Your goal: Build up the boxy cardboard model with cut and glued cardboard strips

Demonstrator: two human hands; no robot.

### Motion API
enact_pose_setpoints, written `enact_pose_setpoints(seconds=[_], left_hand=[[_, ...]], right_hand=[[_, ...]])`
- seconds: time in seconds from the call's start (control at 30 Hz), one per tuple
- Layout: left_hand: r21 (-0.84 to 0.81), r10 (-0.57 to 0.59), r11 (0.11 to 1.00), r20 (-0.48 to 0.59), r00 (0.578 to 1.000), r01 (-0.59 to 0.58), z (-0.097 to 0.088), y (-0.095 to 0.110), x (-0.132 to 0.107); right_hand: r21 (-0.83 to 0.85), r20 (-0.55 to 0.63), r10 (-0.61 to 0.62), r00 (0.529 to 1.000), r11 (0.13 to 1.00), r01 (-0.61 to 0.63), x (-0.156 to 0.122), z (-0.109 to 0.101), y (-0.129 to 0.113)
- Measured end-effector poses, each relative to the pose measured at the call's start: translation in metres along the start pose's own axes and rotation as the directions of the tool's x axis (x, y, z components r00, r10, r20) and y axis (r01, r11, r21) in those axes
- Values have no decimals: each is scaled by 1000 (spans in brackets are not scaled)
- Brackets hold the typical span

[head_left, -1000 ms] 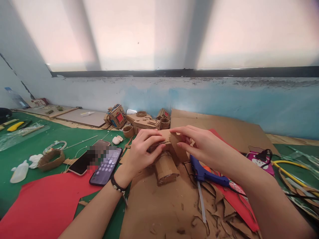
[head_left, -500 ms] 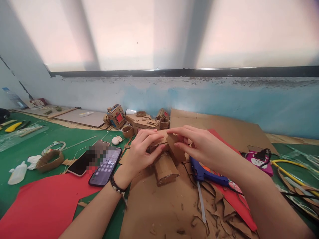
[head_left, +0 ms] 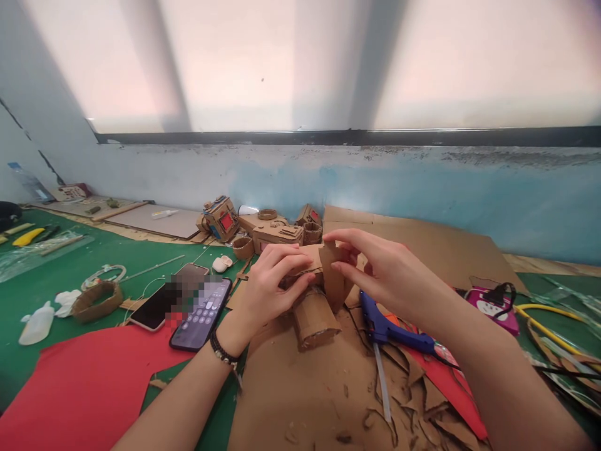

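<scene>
My left hand [head_left: 277,279], a beaded bracelet at its wrist, is curled around the left side of a cardboard model [head_left: 317,319] with a rounded tube facing me. Between the thumb and fingers of my right hand [head_left: 375,260] is a flat cardboard piece [head_left: 333,285], standing against the model's right side. The hands cover much of the model's body. Beneath it lies a brown cardboard sheet [head_left: 277,401]. A blue glue gun [head_left: 397,332] with a glue stick jutting out rests just right of the model.
Cardboard scraps [head_left: 422,401] litter the sheet at the lower right. Two phones [head_left: 200,313] and red paper [head_left: 89,369] lie to the left. Behind my hands stand several cardboard models [head_left: 277,237]. A purple box [head_left: 491,310] with a black plug sits at the right, near a yellow cable [head_left: 549,313].
My right hand has shifted slightly right, and the cardboard piece in it has turned more upright. The left hand keeps its grip on the model. The view has moved a little.
</scene>
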State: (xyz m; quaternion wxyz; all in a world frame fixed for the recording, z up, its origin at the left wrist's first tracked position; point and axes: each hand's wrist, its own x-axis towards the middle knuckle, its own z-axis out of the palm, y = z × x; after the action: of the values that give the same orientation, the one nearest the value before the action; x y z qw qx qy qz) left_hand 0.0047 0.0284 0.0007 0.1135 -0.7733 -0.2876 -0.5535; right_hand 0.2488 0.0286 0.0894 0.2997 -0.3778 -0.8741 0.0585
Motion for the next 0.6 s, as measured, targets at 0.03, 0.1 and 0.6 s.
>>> enact_pose_setpoints(seconds=[0.03,0.1,0.6], left_hand=[[-1,-1,1000,0,1000,1,0,0,0],[-3,-2,1000,-3,1000,2,0,0,0],[-3,-8,1000,-14,1000,8,0,0,2]], right_hand=[[-22,13,-3,1000,1000,3,0,1,0],[-73,46,-13,999,997,16,-1,3,1],[34,-91,-15,996,999,18,-5,-18,-2]])
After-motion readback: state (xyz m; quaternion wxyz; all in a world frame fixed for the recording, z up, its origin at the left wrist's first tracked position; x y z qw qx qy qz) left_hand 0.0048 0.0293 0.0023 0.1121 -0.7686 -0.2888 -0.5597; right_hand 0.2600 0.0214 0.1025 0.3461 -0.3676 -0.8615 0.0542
